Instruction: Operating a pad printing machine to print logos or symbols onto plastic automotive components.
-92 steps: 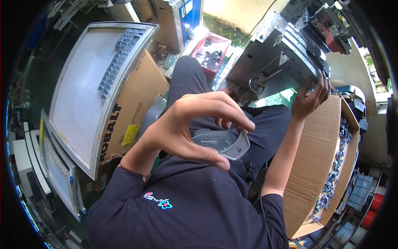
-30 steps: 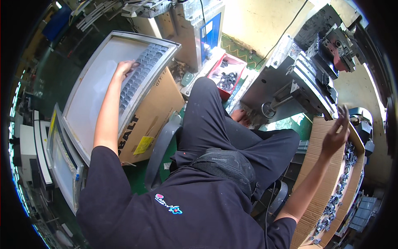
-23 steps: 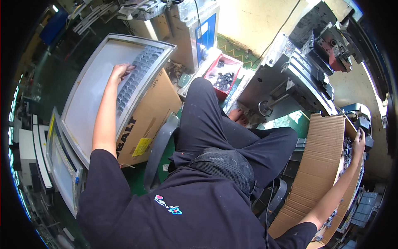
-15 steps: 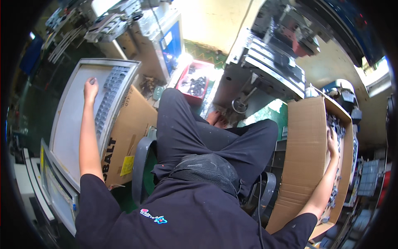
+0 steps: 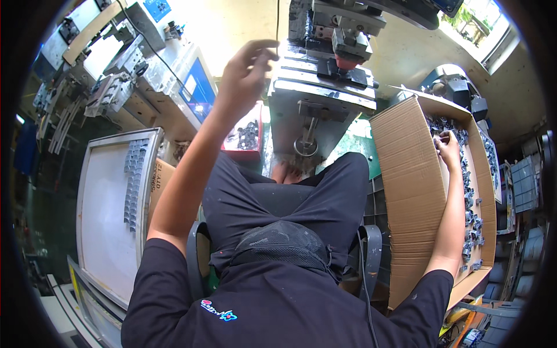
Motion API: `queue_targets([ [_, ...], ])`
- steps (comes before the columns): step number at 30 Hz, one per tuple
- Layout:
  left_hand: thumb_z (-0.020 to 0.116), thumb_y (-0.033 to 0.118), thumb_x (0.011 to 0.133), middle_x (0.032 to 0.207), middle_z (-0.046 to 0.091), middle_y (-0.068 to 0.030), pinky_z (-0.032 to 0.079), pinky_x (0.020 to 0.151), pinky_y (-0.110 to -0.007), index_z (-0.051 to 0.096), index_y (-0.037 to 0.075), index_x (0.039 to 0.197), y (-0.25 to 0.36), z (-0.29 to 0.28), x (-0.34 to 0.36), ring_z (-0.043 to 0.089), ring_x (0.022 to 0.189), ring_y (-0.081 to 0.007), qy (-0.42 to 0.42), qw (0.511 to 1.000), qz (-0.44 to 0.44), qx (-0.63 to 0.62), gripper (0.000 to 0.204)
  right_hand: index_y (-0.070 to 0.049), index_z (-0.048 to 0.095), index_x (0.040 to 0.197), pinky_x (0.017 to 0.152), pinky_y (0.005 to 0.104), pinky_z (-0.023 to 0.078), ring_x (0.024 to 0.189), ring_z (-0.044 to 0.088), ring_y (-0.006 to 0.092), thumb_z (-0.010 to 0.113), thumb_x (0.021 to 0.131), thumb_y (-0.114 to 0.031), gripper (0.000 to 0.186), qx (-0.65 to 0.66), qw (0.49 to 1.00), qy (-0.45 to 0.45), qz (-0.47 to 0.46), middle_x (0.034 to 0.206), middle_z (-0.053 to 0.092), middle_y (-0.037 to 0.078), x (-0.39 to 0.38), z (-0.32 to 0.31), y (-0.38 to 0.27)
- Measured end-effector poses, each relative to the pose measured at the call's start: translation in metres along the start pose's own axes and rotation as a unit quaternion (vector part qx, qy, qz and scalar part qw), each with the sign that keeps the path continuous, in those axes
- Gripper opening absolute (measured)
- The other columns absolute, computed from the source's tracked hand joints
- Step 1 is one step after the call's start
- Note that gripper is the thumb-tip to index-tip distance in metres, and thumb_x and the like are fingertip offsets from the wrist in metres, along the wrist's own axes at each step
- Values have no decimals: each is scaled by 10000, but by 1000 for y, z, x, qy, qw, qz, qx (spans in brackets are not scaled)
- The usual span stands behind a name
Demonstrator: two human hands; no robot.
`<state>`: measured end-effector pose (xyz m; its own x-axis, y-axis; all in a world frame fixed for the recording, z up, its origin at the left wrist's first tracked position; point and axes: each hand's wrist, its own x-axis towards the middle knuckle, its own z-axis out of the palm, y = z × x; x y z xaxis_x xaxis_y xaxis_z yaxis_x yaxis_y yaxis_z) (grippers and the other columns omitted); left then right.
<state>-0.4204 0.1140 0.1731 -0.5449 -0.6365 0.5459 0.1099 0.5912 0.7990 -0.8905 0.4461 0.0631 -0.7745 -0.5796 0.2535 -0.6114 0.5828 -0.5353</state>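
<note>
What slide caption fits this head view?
Seated person raises left hand toward the machine while right hand reaches among small grey parts in a cardboard box.

Right hand [image 5: 448,146] sits inside the cardboard box [image 5: 406,191] at the person's right, among the small parts [image 5: 470,191] lying along the box floor; more parts trail back from the hand toward the near end. Left hand [image 5: 246,75] is raised just left of the press machine [image 5: 331,75], above the small bin of parts [image 5: 246,134]. Far left of that hand lies a tray [image 5: 107,214] with parts in rows [image 5: 133,180] along its right edge.
</note>
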Motion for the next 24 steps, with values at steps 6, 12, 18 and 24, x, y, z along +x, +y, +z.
queue_targets([
  [6,393,79,941,928,663,-110,488,730,-289,578,-21,1071,-32,70,60,606,793,-159,5,994,-87,-66,247,-22,629,1104,563,246,501,675,602,98,637,862,-66,246,35,999,-20,24,855,655,48,9,-3,4],
  [12,425,93,912,934,685,-159,492,761,-318,626,-15,1075,-49,83,59,656,822,-237,32,994,-76,-66,280,-46,613,1123,585,276,528,675,650,144,492,959,-99,211,127,985,66,95,949,655,95,4,-9,-4],
  [18,522,158,881,959,691,-186,490,834,-352,680,22,1043,-35,85,52,664,893,-303,-9,998,-42,46,264,-21,524,1174,584,285,560,706,682,179,427,1001,-117,221,177,974,68,122,1072,602,127,4,-10,-7],
  [24,561,207,841,956,682,-206,490,850,-371,707,28,988,-26,86,49,655,891,-352,-40,996,-12,73,274,-1,609,1174,682,259,546,765,657,141,617,943,-238,331,178,979,45,91,981,662,99,8,-8,10],
])
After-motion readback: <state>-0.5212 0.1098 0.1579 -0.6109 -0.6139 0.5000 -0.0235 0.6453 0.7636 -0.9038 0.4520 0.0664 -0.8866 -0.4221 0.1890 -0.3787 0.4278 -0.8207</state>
